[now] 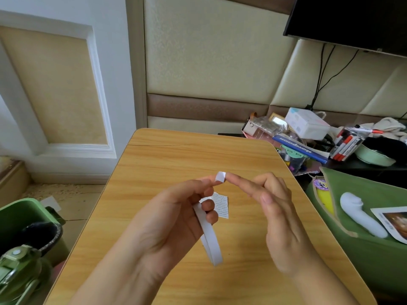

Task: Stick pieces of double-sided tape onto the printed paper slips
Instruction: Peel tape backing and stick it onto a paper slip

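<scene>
Mid-frame over the wooden table (pixel 167 155), left hand (pixel 167 219) curled round a long white tape strip (pixel 209 234) trailing down toward lower centre, its free end flapping loose and liable to fold back and stick to itself or to the skin. Just above centre, right hand (pixel 273 208) pinching with the left at a small tape piece (pixel 220 176), fingers closed on it from both sides, so likely to cling to a fingertip, crumple, or tear crooked. Smallest of all, printed paper slips (pixel 221 205) lying on the table just behind the left fingers, light enough to lift or skid away with the tape if pressed off-centre.
</scene>
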